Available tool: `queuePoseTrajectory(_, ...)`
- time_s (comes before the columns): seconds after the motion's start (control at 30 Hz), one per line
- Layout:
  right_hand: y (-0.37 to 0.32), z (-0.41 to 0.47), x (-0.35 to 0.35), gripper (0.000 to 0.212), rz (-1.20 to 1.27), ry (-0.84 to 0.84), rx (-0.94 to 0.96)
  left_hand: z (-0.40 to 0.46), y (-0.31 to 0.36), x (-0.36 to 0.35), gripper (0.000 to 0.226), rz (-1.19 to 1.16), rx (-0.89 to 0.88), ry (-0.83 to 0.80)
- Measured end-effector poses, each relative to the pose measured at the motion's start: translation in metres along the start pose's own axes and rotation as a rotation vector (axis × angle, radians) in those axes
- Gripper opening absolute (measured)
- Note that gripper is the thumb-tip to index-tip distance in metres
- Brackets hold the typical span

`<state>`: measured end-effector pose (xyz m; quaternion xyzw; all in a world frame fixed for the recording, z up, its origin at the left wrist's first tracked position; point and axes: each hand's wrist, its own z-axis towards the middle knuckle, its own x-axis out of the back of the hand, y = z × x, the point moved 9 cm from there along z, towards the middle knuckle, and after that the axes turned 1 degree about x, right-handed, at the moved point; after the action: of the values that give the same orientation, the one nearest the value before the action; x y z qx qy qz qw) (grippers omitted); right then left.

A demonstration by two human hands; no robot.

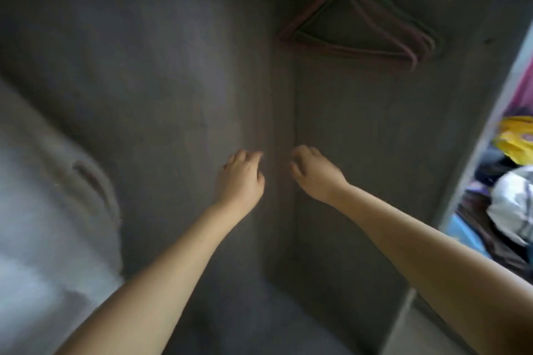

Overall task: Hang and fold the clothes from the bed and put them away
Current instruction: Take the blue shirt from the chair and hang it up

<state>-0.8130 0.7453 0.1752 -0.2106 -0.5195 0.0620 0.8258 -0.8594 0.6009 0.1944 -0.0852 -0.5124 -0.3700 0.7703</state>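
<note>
The view is blurred. Both my arms reach forward into a dark grey wardrobe. My left hand and my right hand hover side by side near the back corner, a short gap between them. Their fingers are loosely curled and I see nothing held in either. Several empty hangers, pink and green, hang at the upper right above my right hand. No garment shows inside the wardrobe.
A pale wardrobe door with a curved handle stands at the left. Past the wardrobe's right side panel lies a pile of clothes, white, dark and blue, with a yellow item above it.
</note>
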Motion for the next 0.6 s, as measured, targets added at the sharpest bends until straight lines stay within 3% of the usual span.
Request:
queuePoseTrajectory(0.2,0.178,-0.165,0.04,0.025,-0.213,-0.088,-0.369,-0.058,0.157,-0.132,0.041,-0.168,-0.233,-0.317)
queuePoseTrajectory(0.3,0.25,-0.262,0.079,0.035,-0.258,-0.11,-0.578,-0.1,0.252,-0.179,0.039,-0.27,-0.346,-0.452)
queuePoseTrajectory(0.47,0.313,-0.405,0.146,0.038,-0.316,-0.06,-0.856,-0.174,0.399,-0.211,0.041,-0.401,-0.573,-0.628)
queuePoseTrajectory(0.6,0.323,-0.511,0.184,0.035,-0.331,0.034,-1.06,-0.234,0.491,-0.213,0.042,-0.458,-0.798,-0.708)
